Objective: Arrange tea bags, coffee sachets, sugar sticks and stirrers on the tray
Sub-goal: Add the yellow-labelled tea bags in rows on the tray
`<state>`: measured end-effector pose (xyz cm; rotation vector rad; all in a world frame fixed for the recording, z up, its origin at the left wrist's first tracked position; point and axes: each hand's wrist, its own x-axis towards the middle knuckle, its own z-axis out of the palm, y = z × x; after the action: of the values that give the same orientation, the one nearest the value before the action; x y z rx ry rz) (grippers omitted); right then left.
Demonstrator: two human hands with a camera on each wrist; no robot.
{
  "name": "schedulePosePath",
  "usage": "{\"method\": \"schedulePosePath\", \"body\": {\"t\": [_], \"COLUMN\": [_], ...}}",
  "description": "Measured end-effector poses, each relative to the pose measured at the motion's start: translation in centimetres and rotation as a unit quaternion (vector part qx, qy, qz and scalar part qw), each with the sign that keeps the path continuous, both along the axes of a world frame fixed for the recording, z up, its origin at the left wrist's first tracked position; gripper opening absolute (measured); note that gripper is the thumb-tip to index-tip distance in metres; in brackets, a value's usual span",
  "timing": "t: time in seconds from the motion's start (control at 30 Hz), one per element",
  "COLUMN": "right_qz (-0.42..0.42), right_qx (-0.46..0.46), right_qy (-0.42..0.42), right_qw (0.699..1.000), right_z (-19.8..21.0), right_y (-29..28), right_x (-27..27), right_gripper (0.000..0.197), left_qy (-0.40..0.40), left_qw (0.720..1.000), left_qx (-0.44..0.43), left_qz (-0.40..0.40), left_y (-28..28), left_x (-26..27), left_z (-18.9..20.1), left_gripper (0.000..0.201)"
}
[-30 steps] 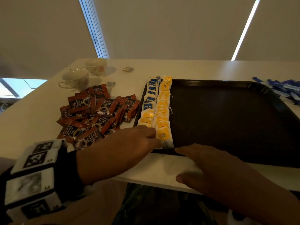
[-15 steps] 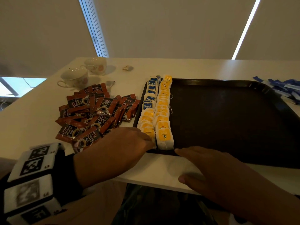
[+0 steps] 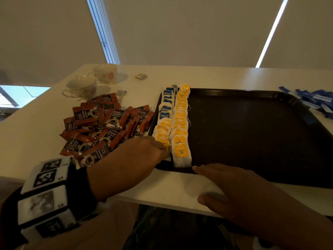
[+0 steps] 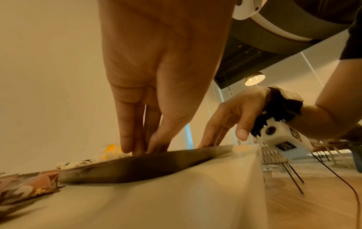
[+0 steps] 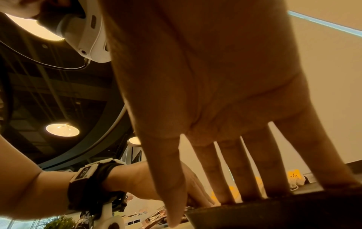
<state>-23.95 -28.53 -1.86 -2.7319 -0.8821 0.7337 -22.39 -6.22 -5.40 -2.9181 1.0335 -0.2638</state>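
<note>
Since a second ago the left hand (image 3: 129,159) has pushed the near end of the left tea bag row (image 3: 164,121) further onto the dark tray (image 3: 252,134); its straight fingertips press the nearest bag. The right hand (image 3: 234,192) stays flat, fingers spread on the tray's near rim, holding nothing. The tray lies on a white table (image 3: 27,127) before drawn blinds. Both tea bag rows line its left side; coffee sachets (image 3: 100,127) are heaped left, blue sugar sticks (image 3: 313,100) right, two teacups (image 3: 93,82) behind.
</note>
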Motion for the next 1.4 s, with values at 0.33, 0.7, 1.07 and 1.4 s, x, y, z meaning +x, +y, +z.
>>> {"method": "schedulePosePath", "body": {"t": [0.33, 0.7, 1.07, 1.4], "right_qz": [0.007, 0.011, 0.008, -0.078], "right_qx": [-0.002, 0.012, -0.002, 0.001], "right_qy": [-0.008, -0.022, -0.003, 0.078], "right_qw": [1.000, 1.000, 1.000, 0.994], "right_z": [0.1, 0.0, 0.1, 0.9], "right_y": [-0.1, -0.3, -0.3, 0.3], "right_x": [0.1, -0.2, 0.1, 1.6], "right_gripper": [0.064, 0.064, 0.065, 0.078], "left_qy": [0.275, 0.310, 0.376, 0.215], "left_qw": [0.941, 0.924, 0.898, 0.960], "left_qx": [0.101, 0.098, 0.097, 0.066], "left_qz": [0.170, 0.199, 0.206, 0.169], "left_y": [-4.8, -4.7, -4.1, -1.6], "left_x": [-4.3, -4.1, -1.4, -3.0], "left_z": [3.0, 0.8, 1.0, 4.1], "left_gripper": [0.076, 0.083, 0.100, 0.095]}}
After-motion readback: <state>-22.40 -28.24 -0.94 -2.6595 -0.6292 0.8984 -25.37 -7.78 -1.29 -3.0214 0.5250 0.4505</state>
